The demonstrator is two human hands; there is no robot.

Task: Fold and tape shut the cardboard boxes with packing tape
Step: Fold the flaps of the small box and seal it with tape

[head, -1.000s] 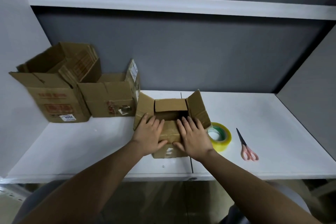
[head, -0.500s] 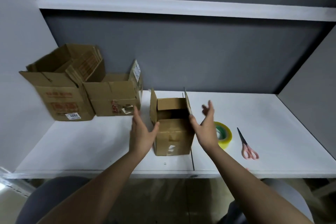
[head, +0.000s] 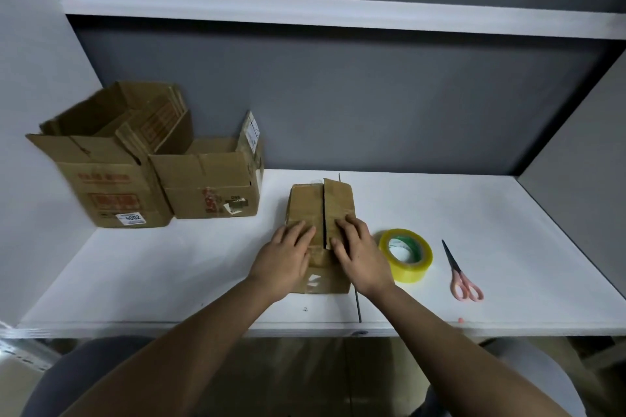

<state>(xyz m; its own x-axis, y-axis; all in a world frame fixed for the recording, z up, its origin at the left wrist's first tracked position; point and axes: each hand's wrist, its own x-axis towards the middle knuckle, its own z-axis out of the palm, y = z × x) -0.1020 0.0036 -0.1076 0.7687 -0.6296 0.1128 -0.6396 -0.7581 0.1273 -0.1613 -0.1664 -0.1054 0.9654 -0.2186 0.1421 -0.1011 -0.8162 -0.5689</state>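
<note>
Head view, looking down, near white table (head: pixel 474 213)

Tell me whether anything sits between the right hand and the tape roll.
Nothing visible does. The right hand presses the small box's flap, and the tape roll lies just to its right on bare table. The scissors lie beyond the roll.

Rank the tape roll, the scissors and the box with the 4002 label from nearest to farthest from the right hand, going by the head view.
From the right hand, which presses on the small box:
1. Tape roll, just to its right, almost beside the hand.
2. Scissors, further right, past the tape.
3. Box with the 4002 label, far left against the wall.
</note>
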